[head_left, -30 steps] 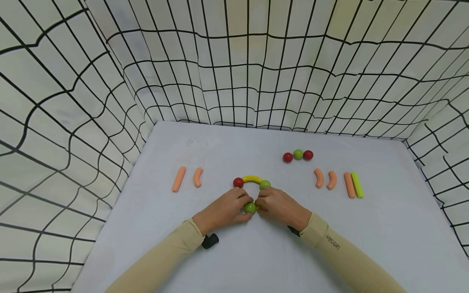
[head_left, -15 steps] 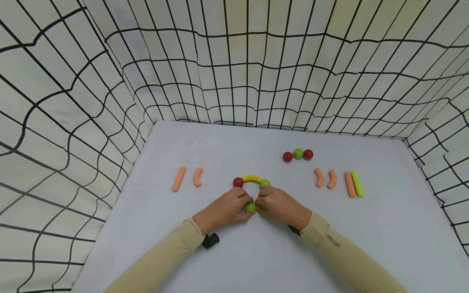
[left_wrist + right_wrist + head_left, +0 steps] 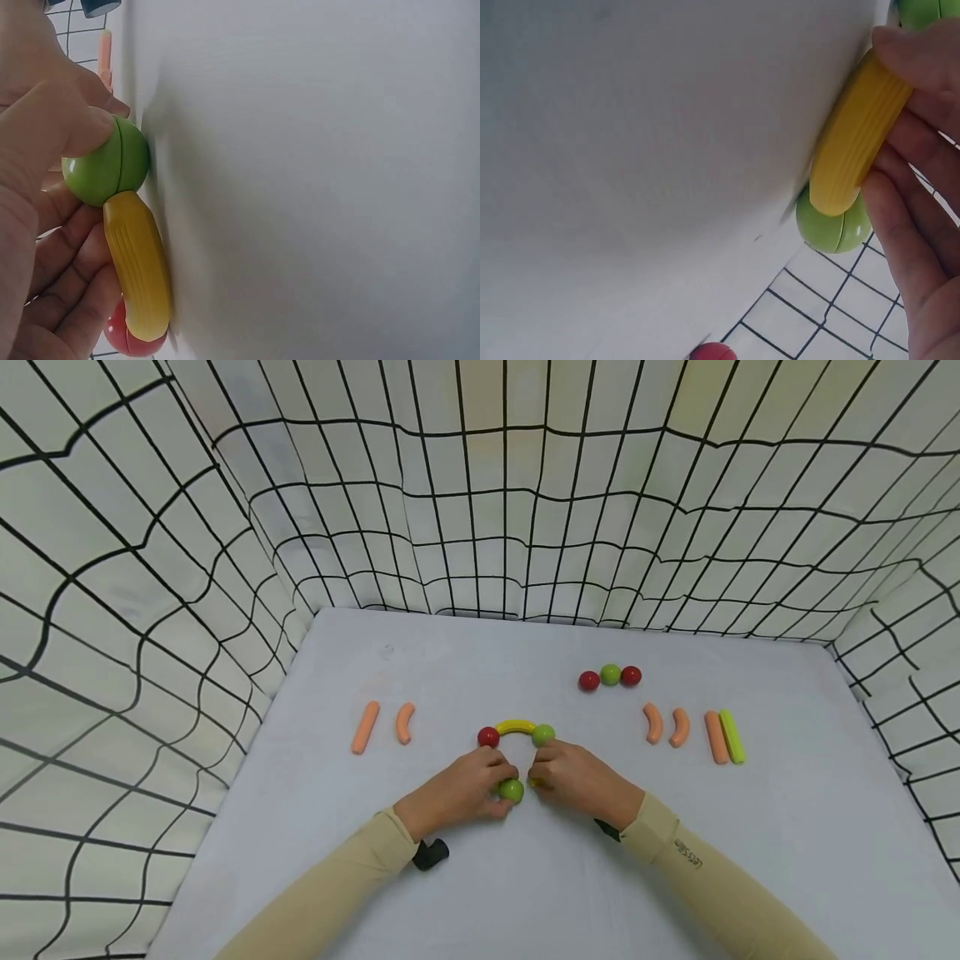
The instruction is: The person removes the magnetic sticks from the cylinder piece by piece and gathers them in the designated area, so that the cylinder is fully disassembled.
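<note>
My left hand (image 3: 459,783) pinches a green ball (image 3: 512,792) with a seam round it, thumb on its near side. A yellow, ridged, banana-shaped piece (image 3: 139,262) lies along its fingers in the left wrist view, one end at the ball. My right hand (image 3: 581,781) pinches another yellow curved piece (image 3: 859,135) between thumb and fingers, close over the table. Beyond the hands, a second green ball (image 3: 543,735), a yellow curved piece (image 3: 515,726) and a red ball (image 3: 488,737) form an arc. The hands are slightly apart.
On the white table (image 3: 540,885), an orange stick (image 3: 365,727) and an orange curved piece (image 3: 404,723) lie left. Right are two orange curved pieces (image 3: 653,724), an orange stick (image 3: 716,737) and a lime stick (image 3: 732,737). Two red balls flank a green ball (image 3: 611,675) behind. Black netting (image 3: 480,493) surrounds the table.
My right hand has shifted slightly right with its yellow piece, widening the gap between the hands. The green ball in my left hand sits a little nearer me. The pieces lying elsewhere stay put.
</note>
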Tool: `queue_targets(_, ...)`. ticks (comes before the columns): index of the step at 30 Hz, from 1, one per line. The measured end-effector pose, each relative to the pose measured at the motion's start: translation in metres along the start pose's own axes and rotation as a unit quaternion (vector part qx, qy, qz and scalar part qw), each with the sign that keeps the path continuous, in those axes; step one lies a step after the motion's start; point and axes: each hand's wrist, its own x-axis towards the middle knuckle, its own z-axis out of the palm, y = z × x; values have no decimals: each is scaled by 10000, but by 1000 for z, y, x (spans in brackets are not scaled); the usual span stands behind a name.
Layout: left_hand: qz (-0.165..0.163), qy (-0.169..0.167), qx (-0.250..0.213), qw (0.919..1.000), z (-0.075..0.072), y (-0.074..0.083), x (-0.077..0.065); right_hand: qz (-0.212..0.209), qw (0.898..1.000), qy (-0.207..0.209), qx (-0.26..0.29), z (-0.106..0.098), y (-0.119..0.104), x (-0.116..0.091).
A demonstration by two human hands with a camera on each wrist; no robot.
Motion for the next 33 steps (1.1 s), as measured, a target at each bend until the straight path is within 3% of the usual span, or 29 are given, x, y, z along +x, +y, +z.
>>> queue_targets(14, 29, -7, -196, 9998, 3, 0, -7, 30, 9999, 10, 158, 2, -1, -2)
queue_targets(28, 50, -115, -224, 9997, 2, 0, -9, 95, 9996, -232, 159, -4, 0, -4)
queue_targets(33, -41, -287, -230, 9993, -3, -2, -11, 206, 9985, -347, 356, -8, 1, -5)
